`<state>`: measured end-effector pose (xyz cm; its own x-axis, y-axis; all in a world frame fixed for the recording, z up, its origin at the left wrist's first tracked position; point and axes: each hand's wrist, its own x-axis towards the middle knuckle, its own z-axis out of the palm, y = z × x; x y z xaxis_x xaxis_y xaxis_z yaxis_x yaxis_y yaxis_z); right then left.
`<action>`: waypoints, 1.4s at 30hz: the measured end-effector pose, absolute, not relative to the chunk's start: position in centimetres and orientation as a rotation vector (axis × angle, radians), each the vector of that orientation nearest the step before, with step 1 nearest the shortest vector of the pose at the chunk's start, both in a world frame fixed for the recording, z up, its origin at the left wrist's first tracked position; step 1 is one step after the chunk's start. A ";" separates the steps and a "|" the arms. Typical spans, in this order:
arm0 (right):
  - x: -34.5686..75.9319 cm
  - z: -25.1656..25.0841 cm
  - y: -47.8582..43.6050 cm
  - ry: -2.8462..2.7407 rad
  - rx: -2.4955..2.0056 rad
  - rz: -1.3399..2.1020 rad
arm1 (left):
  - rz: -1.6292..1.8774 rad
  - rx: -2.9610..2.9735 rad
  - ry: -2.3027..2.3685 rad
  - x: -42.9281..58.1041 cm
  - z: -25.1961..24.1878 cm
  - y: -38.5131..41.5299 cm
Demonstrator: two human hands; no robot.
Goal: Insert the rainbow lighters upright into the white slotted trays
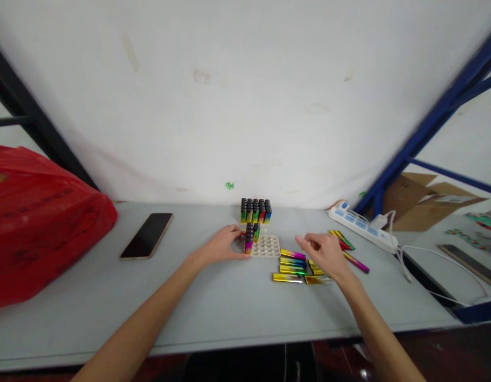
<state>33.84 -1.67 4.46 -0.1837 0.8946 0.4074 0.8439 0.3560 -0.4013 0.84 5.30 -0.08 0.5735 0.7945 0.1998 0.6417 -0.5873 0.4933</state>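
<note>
My left hand (222,244) is at the left side of a pale tray (274,253) with round holes, thumb and fingers closed about its edge. A row of slim black-topped tubes, which look like lighters (249,244), stands upright in the tray's left column beside my fingertips. One or more green ones stand in the column beside it. My right hand (324,254) hovers over shiny coloured sticks (292,262) lying flat in a loose pile. Its thumb points left, apart from the bent fingers, and nothing shows between them.
Behind the tray stands a block of black-topped lighters (256,211). A phone (147,235) and a red plastic bag (46,223) are on the left. On the right lie a power strip (362,227) with cables, more coloured sticks (355,262) and a cardboard box (424,201) beyond the blue frame.
</note>
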 end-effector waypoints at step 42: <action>27.1 3.2 6.6 -1.588 -1.107 0.770 | 0.595 2.434 1.157 0.9 0.1 5.2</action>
<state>27.12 6.61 3.21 -0.0697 0.9260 0.3711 0.2817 0.3751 -0.8831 0.85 5.17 0.08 0.5716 0.7931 0.2104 0.6327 -0.5892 0.5025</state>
